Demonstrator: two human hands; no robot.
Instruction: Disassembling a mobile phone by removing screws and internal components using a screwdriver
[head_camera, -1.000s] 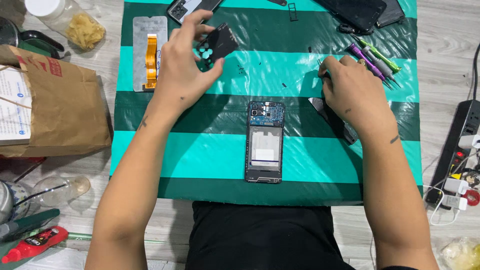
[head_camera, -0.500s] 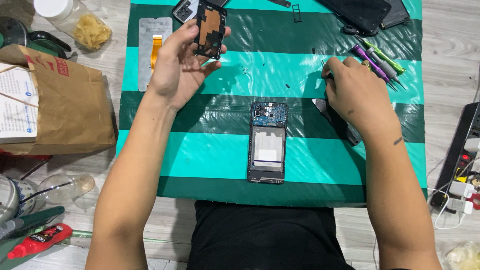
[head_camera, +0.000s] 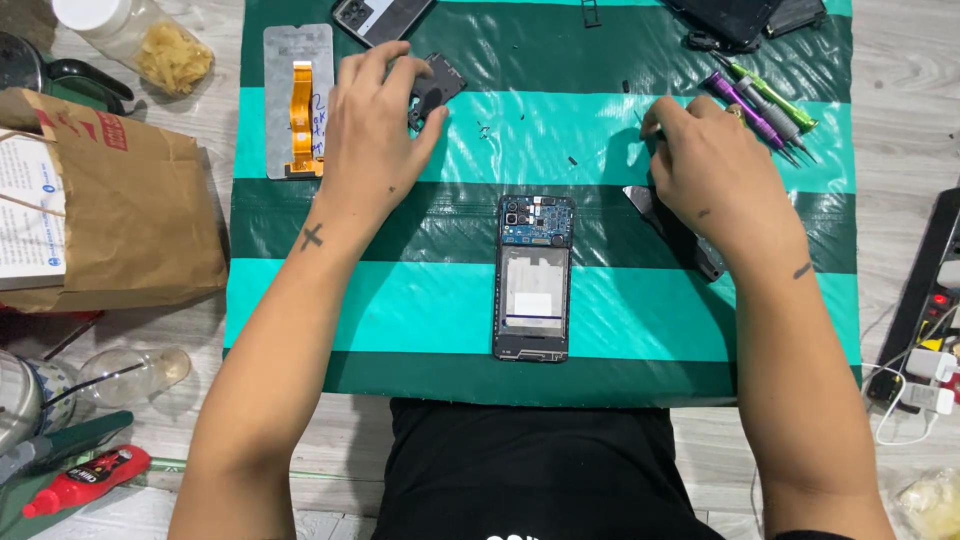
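Observation:
An opened phone (head_camera: 533, 275) lies face down in the middle of the green striped mat (head_camera: 400, 310), its circuit board and empty battery bay showing. My left hand (head_camera: 372, 135) rests on the mat beyond it, fingers still gripping a small black inner cover (head_camera: 440, 92) that lies against the mat. My right hand (head_camera: 712, 172) is palm down at the right, fingertips curled onto the mat near some tiny loose screws (head_camera: 485, 127); what they pinch is hidden. A dark flat piece (head_camera: 690, 245) sticks out from under that wrist.
A display panel with an orange flex cable (head_camera: 298, 100) lies left of my left hand, a phone back (head_camera: 385, 15) above it. Screwdrivers (head_camera: 765, 100) and dark phone parts (head_camera: 745, 15) sit top right. Off the mat are a paper bag (head_camera: 130, 210), a jar (head_camera: 140, 45) and a power strip (head_camera: 925, 300).
My left hand has lowered the black inner cover from in the air down onto the mat. My right hand has stayed in place at the right.

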